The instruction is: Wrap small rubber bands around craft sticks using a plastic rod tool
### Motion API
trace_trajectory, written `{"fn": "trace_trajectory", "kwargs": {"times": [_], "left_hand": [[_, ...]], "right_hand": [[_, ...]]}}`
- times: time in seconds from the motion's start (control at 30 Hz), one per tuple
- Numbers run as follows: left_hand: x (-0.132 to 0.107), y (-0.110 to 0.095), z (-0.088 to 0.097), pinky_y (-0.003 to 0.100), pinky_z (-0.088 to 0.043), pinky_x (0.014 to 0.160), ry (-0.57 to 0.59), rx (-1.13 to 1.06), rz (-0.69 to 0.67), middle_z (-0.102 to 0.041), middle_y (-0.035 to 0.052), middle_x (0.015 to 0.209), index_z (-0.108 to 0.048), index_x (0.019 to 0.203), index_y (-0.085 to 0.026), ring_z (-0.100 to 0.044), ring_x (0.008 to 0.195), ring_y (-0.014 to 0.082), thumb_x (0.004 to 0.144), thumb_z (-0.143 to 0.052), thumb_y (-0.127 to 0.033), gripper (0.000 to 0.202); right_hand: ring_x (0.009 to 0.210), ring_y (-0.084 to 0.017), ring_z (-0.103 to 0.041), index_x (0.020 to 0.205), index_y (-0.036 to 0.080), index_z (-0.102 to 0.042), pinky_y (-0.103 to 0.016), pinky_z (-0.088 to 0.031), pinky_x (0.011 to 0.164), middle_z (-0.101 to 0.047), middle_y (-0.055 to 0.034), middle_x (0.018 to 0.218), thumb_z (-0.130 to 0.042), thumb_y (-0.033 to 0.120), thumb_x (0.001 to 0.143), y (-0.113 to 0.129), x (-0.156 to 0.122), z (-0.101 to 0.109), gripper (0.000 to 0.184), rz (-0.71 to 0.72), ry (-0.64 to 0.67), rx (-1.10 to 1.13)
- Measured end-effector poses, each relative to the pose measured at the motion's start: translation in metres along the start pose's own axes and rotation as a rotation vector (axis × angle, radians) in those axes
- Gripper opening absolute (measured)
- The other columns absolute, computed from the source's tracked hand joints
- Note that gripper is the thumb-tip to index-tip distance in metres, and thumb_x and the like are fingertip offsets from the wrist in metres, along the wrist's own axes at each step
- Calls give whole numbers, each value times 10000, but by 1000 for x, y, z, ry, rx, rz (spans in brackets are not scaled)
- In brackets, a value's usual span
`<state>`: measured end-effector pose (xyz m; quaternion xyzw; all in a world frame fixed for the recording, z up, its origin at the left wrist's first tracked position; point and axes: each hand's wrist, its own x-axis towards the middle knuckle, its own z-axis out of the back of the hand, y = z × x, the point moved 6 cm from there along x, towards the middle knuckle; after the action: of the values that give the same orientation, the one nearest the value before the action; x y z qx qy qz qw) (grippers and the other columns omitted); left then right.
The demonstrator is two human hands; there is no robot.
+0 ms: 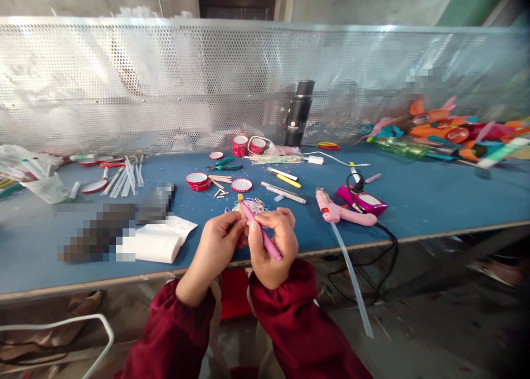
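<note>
My left hand (217, 241) is closed, its fingertips pinching a small flat wooden stick (242, 207) with a yellow tip. A pink marker (270, 247) is gripped in my right hand (275, 270) like a pen. Its front end points up and left and meets the stick near the yellow tip; whether it touches I cannot tell. Just behind my hands lies a pile of coloured rubber bands (260, 204), partly covered by my fingers. Beyond it are a red-rimmed lid (241, 185), a yellow marker (289, 180) and a clear-bodied pen-like stick (284, 193).
To the right lies a pink glue gun (348, 214) with a long glue stick, beside a purple box (364, 201) and black cable. Left are a paper roll (155, 244) and glue sticks (126, 177). A black thermos (300, 114) stands before the perforated metal screen (165, 75).
</note>
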<state>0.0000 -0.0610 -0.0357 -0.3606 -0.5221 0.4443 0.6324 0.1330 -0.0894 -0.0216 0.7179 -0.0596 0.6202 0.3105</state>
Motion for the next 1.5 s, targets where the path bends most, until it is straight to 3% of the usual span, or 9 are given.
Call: {"fn": "trace_trajectory", "kwargs": {"times": [0.1,0.3,0.6,0.87,1.1,1.33,1.5], "left_hand": [[0,-1,0,227,-456,586,-8,-3,-4,-623,-4,627,-668,766,-173,-561,586,136,957,-593,-386,296],[1,0,1,220,-428,550,-7,8,35,-589,-17,567,-605,692,-182,-522,539,124,944,-614,-418,345],[0,-2,2,244,-487,633,-43,24,-4,-619,8,620,-672,750,-178,-589,664,170,947,-608,-413,313],[1,0,1,218,-425,555,-8,8,32,-581,-23,567,-594,688,-183,-516,541,119,949,-619,-444,370],[0,-1,2,232,-461,589,-30,3,11,-620,-6,612,-649,750,-177,-556,593,139,950,-605,-425,322],[1,1,1,227,-437,556,-21,-4,42,-599,-11,580,-616,696,-181,-523,551,126,940,-629,-469,377],[1,0,2,232,-450,578,-34,-4,20,-618,-7,610,-650,745,-177,-545,585,137,937,-634,-464,346]], "right_hand": [[759,-168,-707,949,232,-613,-449,-474,1014,-733,14,826,-643,170,949,0,0,-2,69,0,31,-1],[765,-170,-708,960,227,-616,-434,-494,983,-731,6,841,-646,157,942,-1,0,2,78,-5,-33,-22],[756,-177,-713,933,239,-606,-452,-479,1009,-730,18,811,-638,162,935,4,1,-1,83,27,22,-9],[760,-166,-709,942,226,-610,-445,-471,1014,-722,11,822,-654,150,935,-3,-2,3,87,-20,-31,-40],[746,-175,-707,935,239,-604,-459,-475,1018,-731,17,813,-636,163,938,3,0,-1,83,28,19,-18],[757,-179,-712,949,233,-609,-460,-489,1009,-727,8,828,-649,171,941,-1,-2,3,75,-8,-38,-49],[750,-174,-706,940,238,-602,-453,-483,1006,-730,14,817,-640,171,943,1,-1,0,78,5,13,-35]]}}
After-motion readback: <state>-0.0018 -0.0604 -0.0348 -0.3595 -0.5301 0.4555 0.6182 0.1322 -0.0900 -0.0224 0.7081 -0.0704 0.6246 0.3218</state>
